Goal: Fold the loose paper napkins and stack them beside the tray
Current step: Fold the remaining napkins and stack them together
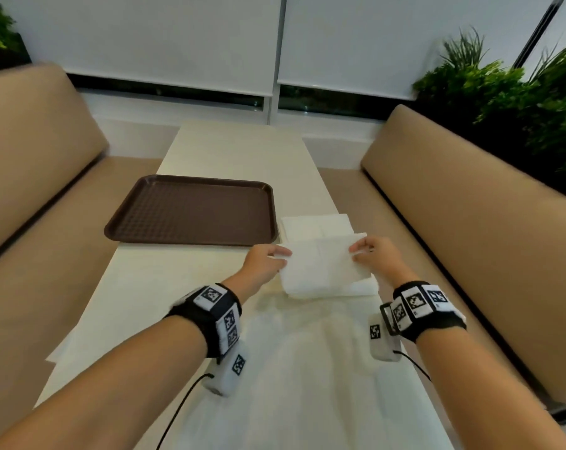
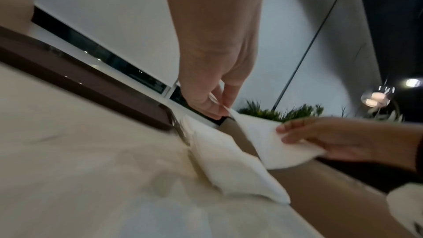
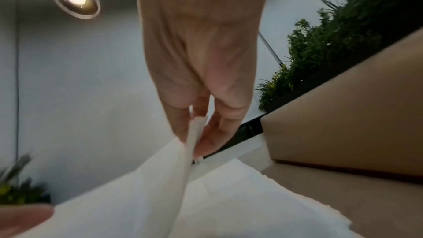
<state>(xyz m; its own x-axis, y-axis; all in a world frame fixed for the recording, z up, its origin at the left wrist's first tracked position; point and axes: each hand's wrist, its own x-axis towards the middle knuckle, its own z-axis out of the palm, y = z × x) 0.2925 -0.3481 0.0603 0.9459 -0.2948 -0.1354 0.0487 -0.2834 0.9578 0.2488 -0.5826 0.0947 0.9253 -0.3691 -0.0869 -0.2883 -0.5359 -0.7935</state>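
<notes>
A white paper napkin point(image 1: 324, 259) is held a little above the table between both hands. My left hand point(image 1: 268, 259) pinches its left edge and my right hand point(image 1: 369, 251) pinches its right edge. In the left wrist view the left hand point(image 2: 217, 104) pinches a napkin corner and the napkin point(image 2: 270, 144) sags toward the right hand point(image 2: 320, 137). The right wrist view has the right hand point(image 3: 194, 129) pinching the napkin's folded layers point(image 3: 183, 178). More white napkins point(image 1: 317, 224) lie flat on the table beneath, just right of the brown tray point(image 1: 190, 209).
The long cream table point(image 1: 236, 151) runs away from me between two tan benches point(image 1: 470, 203). Green plants point(image 1: 509, 92) stand behind the right bench. A loose white sheet point(image 1: 294, 368) lies on the near part of the table.
</notes>
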